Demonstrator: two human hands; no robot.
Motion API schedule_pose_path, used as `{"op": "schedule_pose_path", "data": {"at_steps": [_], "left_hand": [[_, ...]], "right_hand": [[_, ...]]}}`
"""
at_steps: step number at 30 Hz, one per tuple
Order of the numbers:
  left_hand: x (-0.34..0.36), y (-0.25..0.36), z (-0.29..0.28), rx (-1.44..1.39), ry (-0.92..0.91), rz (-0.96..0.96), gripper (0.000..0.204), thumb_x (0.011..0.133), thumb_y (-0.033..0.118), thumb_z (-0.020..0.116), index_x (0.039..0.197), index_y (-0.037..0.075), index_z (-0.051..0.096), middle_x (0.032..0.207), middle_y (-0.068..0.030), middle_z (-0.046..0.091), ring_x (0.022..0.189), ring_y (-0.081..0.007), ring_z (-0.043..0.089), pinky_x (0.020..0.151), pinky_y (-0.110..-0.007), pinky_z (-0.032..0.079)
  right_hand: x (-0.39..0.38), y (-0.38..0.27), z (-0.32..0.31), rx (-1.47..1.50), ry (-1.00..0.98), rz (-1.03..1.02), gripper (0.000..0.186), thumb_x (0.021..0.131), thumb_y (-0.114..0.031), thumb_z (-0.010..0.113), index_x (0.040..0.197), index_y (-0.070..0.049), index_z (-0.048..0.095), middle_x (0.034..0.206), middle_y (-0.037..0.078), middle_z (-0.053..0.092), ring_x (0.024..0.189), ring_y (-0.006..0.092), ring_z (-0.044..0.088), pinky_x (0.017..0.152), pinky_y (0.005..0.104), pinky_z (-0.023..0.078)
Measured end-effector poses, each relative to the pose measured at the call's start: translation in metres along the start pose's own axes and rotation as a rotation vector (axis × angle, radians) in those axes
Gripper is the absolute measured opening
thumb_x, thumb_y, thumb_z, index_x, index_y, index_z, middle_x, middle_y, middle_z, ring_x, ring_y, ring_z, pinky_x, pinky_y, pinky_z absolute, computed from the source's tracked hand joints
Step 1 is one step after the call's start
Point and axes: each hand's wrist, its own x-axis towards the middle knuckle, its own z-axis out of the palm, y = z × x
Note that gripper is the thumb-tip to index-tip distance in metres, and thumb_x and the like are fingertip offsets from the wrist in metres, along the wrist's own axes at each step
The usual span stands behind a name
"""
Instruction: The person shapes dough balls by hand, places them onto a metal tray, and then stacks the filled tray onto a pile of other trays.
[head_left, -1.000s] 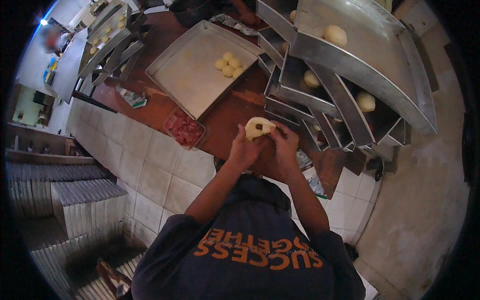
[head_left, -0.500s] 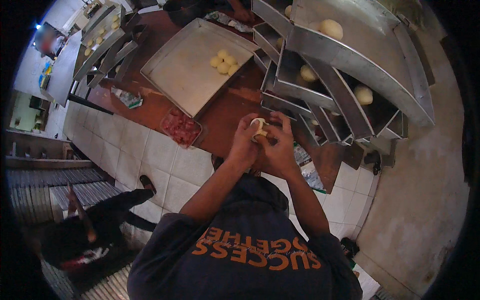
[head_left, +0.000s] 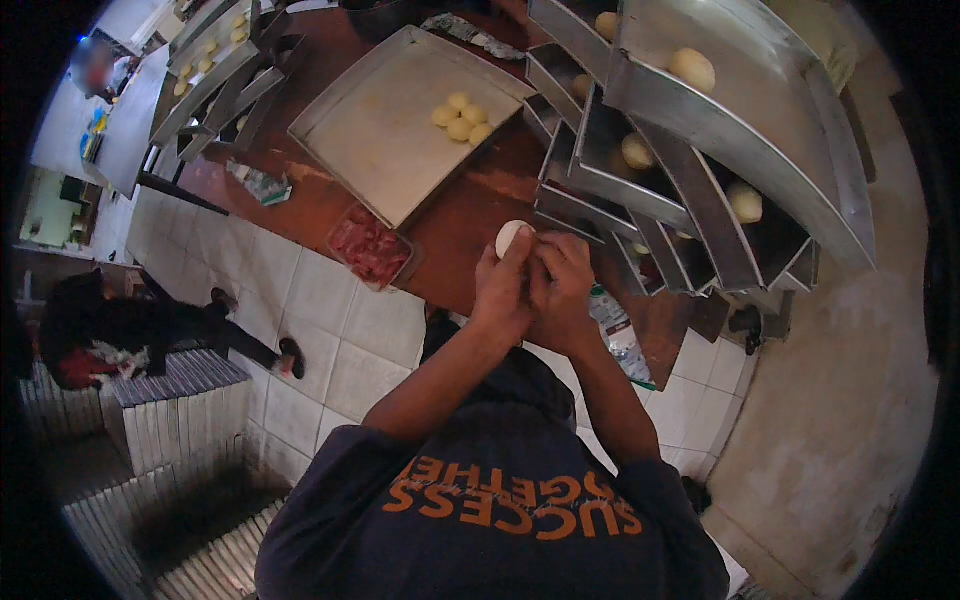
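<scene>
A pale, smooth dough ball shows at the top of my joined hands, above the near edge of the table. My left hand is closed around it, thumb lying against its side. Pressed close beside it, my right hand has its fingers curled in against the dough; the hands hide the ball's lower part. Beyond them is a large square metal tray with a cluster of dough balls at its right side. A plastic tub of red chunky filling sits at the table edge, left of my hands.
Metal trays holding dough balls are stacked crosswise on the right. More trays stand at far left. Crumpled packets and a silver-green bag lie on the brown table. Another person is at the left, near stacked slabs.
My hands have closed together around the dough, which was open and pinched between fingertips and now shows a rounded, smooth side. The person at the left has moved farther up in the view.
</scene>
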Motion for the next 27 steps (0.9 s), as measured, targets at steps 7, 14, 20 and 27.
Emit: {"op": "schedule_pose_path", "data": {"at_steps": [7, 14, 20, 27], "left_hand": [[0.020, 0.026, -0.023, -0.104, -0.252, -0.104, 0.025, 0.084, 0.020, 0.057, 0.103, 0.006, 0.049, 0.092, -0.0049, 0.053, 0.081, -0.0143, 0.054, 0.071, -0.030, 0.048], [0.022, 0.067, -0.016, 0.304, -0.140, -0.022, 0.026, 0.085, 0.022, 0.055, 0.104, 0.005, 0.049, 0.094, -0.0039, 0.053, 0.084, -0.0126, 0.053, 0.072, -0.027, 0.047], [0.048, 0.083, -0.033, -0.062, -0.262, -0.115, 0.022, 0.085, 0.018, 0.055, 0.100, 0.003, 0.051, 0.090, -0.0042, 0.054, 0.079, -0.0134, 0.055, 0.068, -0.026, 0.047], [0.045, 0.099, -0.037, 0.268, -0.319, -0.067, 0.031, 0.083, 0.024, 0.058, 0.103, 0.001, 0.050, 0.093, -0.0054, 0.054, 0.083, -0.0143, 0.055, 0.072, -0.028, 0.047]], "right_hand": [[0.014, 0.001, 0.020, 0.115, -0.027, 0.192, 0.023, 0.065, 0.004, 0.061, 0.086, -0.004, 0.057, 0.086, 0.011, 0.056, 0.074, 0.0266, 0.055, 0.068, 0.0334, 0.045], [0.039, -0.017, 0.050, 0.061, -0.028, 0.210, 0.022, 0.062, 0.000, 0.064, 0.083, -0.002, 0.056, 0.088, 0.010, 0.056, 0.083, 0.0264, 0.054, 0.073, 0.0356, 0.043], [0.046, -0.010, 0.066, 0.002, -0.011, 0.071, 0.028, 0.060, 0.000, 0.067, 0.085, -0.003, 0.056, 0.087, 0.009, 0.054, 0.085, 0.0261, 0.052, 0.074, 0.0346, 0.043], [0.060, -0.022, 0.068, 0.081, -0.103, 0.287, 0.026, 0.057, -0.001, 0.071, 0.080, -0.003, 0.057, 0.087, 0.010, 0.055, 0.085, 0.0254, 0.054, 0.076, 0.0311, 0.044]]}}
